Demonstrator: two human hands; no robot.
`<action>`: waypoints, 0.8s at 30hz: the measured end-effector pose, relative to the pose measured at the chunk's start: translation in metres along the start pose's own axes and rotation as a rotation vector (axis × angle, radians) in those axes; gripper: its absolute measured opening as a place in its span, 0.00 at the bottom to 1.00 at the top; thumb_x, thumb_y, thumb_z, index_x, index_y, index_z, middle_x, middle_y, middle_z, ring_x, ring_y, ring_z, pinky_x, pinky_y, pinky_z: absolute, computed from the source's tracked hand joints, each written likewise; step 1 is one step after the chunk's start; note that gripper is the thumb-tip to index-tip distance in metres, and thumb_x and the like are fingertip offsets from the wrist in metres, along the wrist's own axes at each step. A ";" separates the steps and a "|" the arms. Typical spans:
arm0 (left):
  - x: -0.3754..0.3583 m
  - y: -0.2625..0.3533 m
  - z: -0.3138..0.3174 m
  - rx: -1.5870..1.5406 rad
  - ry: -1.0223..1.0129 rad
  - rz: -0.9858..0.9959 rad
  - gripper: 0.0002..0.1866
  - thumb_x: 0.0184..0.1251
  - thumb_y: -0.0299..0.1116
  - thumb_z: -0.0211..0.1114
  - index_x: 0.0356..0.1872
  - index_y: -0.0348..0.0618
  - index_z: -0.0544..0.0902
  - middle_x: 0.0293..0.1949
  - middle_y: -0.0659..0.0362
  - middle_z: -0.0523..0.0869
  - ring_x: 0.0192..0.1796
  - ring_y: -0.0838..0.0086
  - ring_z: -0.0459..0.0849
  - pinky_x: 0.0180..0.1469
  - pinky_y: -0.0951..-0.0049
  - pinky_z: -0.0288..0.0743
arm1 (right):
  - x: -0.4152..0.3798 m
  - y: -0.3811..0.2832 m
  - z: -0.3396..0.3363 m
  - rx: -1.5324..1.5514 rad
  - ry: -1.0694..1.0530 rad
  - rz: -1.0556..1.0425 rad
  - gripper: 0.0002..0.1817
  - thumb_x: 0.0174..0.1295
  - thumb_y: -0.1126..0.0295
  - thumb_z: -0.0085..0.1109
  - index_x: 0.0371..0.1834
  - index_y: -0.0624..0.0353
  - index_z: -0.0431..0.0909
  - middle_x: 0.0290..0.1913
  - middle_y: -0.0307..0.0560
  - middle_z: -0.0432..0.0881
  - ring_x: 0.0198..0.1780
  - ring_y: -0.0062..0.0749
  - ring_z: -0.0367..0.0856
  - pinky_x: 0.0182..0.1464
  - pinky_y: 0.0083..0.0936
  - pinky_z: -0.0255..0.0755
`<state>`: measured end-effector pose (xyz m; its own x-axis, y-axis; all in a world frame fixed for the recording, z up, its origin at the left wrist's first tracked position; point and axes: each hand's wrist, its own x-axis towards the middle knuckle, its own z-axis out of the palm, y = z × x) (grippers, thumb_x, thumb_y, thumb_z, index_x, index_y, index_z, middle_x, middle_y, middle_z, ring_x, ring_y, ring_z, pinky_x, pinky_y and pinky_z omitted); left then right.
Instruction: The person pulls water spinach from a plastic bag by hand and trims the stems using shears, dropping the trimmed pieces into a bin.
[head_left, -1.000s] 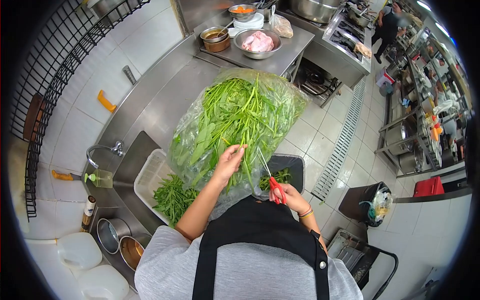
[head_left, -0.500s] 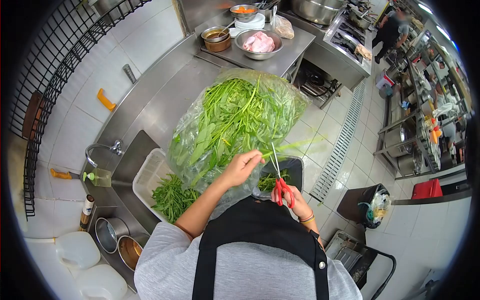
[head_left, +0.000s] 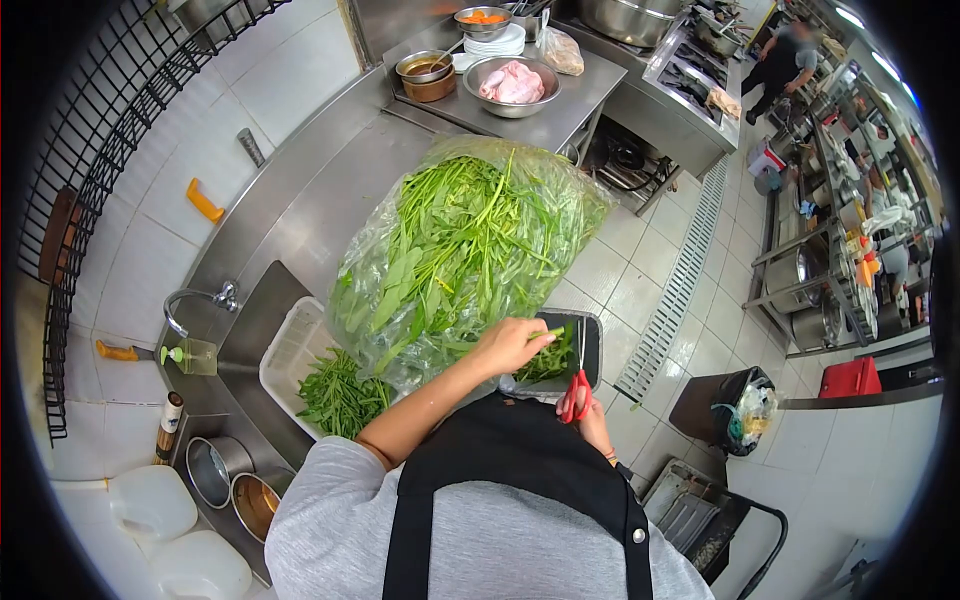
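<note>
My left hand is closed around a few green stems, over the near edge of a clear plastic bag. Long leafy greens fill the bag. To its right, my right hand grips red-handled scissors, whose blades point away from me, close to the stems. Below the blades stands a dark bin with cut greens inside. Left of the bag, a white plastic basket holds more greens.
A sink with a faucet lies left. Behind the bag are a steel bowl of raw meat and a stove. A trash bin stands right. Another person stands far back, near shelves.
My left hand has moved right and slightly toward me. The long stems that stretched past the scissors no longer extend to the right. My right hand and the scissors have shifted slightly right and nearer me.
</note>
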<state>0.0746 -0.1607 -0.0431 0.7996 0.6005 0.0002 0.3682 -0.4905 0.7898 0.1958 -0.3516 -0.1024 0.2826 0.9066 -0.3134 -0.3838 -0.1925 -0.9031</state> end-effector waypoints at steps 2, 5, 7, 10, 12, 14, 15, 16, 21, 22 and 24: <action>-0.001 0.006 -0.019 -0.049 0.026 -0.047 0.10 0.60 0.40 0.61 0.30 0.45 0.79 0.21 0.55 0.78 0.26 0.63 0.78 0.28 0.67 0.70 | -0.001 -0.009 0.002 -0.007 0.040 0.024 0.26 0.69 0.53 0.38 0.19 0.61 0.69 0.22 0.43 0.73 0.28 0.24 0.70 0.33 0.20 0.64; 0.001 -0.007 -0.049 -0.030 0.477 -0.181 0.08 0.53 0.34 0.67 0.30 0.42 0.79 0.24 0.55 0.78 0.25 0.65 0.77 0.27 0.68 0.69 | 0.000 -0.020 0.003 -0.009 0.086 0.048 0.27 0.69 0.52 0.37 0.20 0.61 0.70 0.22 0.44 0.73 0.28 0.25 0.70 0.34 0.20 0.64; 0.002 -0.026 -0.071 0.086 0.721 -0.225 0.09 0.52 0.33 0.68 0.29 0.40 0.79 0.29 0.52 0.79 0.30 0.62 0.79 0.32 0.65 0.71 | 0.002 -0.021 0.002 -0.006 0.088 0.048 0.27 0.69 0.51 0.37 0.20 0.62 0.70 0.23 0.44 0.73 0.28 0.25 0.70 0.34 0.20 0.64; -0.006 -0.061 -0.095 0.305 0.769 -0.385 0.11 0.48 0.33 0.70 0.28 0.38 0.78 0.33 0.52 0.79 0.33 0.59 0.79 0.35 0.63 0.72 | 0.008 -0.022 0.004 -0.020 0.056 0.007 0.28 0.69 0.50 0.37 0.20 0.62 0.70 0.24 0.45 0.74 0.29 0.25 0.71 0.34 0.20 0.64; -0.012 -0.074 -0.102 0.342 0.666 -0.466 0.13 0.46 0.33 0.71 0.29 0.38 0.78 0.32 0.51 0.79 0.34 0.57 0.79 0.36 0.62 0.72 | 0.011 -0.029 0.009 -0.056 0.013 -0.001 0.28 0.69 0.51 0.38 0.21 0.63 0.70 0.25 0.45 0.74 0.30 0.25 0.71 0.35 0.20 0.65; -0.013 -0.089 -0.104 0.366 0.550 -0.393 0.13 0.45 0.33 0.71 0.30 0.39 0.78 0.29 0.53 0.81 0.32 0.57 0.79 0.36 0.62 0.72 | 0.013 -0.031 0.014 -0.057 -0.002 -0.013 0.27 0.69 0.51 0.38 0.21 0.63 0.70 0.25 0.45 0.74 0.30 0.25 0.71 0.35 0.20 0.65; -0.011 -0.083 -0.109 0.368 0.555 -0.393 0.13 0.45 0.33 0.71 0.30 0.39 0.78 0.29 0.53 0.81 0.32 0.57 0.79 0.36 0.62 0.72 | 0.015 -0.031 0.016 -0.056 -0.013 -0.024 0.27 0.69 0.52 0.38 0.21 0.63 0.70 0.25 0.45 0.74 0.30 0.26 0.71 0.36 0.20 0.65; -0.009 -0.078 -0.114 0.236 0.575 -0.333 0.13 0.46 0.34 0.71 0.29 0.39 0.78 0.28 0.54 0.81 0.30 0.60 0.79 0.34 0.64 0.71 | 0.016 -0.032 0.016 -0.057 -0.017 -0.024 0.27 0.69 0.52 0.38 0.21 0.63 0.70 0.25 0.45 0.74 0.30 0.26 0.71 0.36 0.20 0.65; 0.015 -0.018 -0.160 -0.038 0.680 -0.279 0.14 0.46 0.37 0.72 0.24 0.40 0.77 0.23 0.61 0.80 0.23 0.76 0.75 0.27 0.73 0.68 | 0.020 -0.045 0.023 -0.103 -0.050 -0.059 0.26 0.69 0.53 0.39 0.21 0.63 0.70 0.24 0.44 0.73 0.29 0.25 0.71 0.35 0.20 0.65; 0.022 -0.008 -0.169 -0.005 0.690 -0.253 0.14 0.46 0.37 0.73 0.25 0.40 0.78 0.22 0.62 0.80 0.23 0.79 0.75 0.27 0.75 0.68 | 0.020 -0.044 0.022 -0.104 -0.056 -0.060 0.26 0.69 0.53 0.39 0.21 0.63 0.70 0.24 0.44 0.73 0.29 0.25 0.71 0.35 0.20 0.65; 0.036 -0.007 -0.180 0.029 0.706 -0.225 0.14 0.45 0.37 0.73 0.26 0.40 0.78 0.22 0.64 0.80 0.24 0.81 0.75 0.27 0.77 0.68 | 0.023 -0.042 0.021 -0.114 -0.089 -0.113 0.26 0.69 0.53 0.40 0.20 0.63 0.70 0.23 0.44 0.73 0.29 0.25 0.70 0.33 0.21 0.64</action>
<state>0.0156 -0.0220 0.0620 0.2111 0.9469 0.2425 0.5072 -0.3182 0.8009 0.2005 -0.3145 -0.0654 0.2371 0.9536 -0.1857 -0.2505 -0.1247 -0.9600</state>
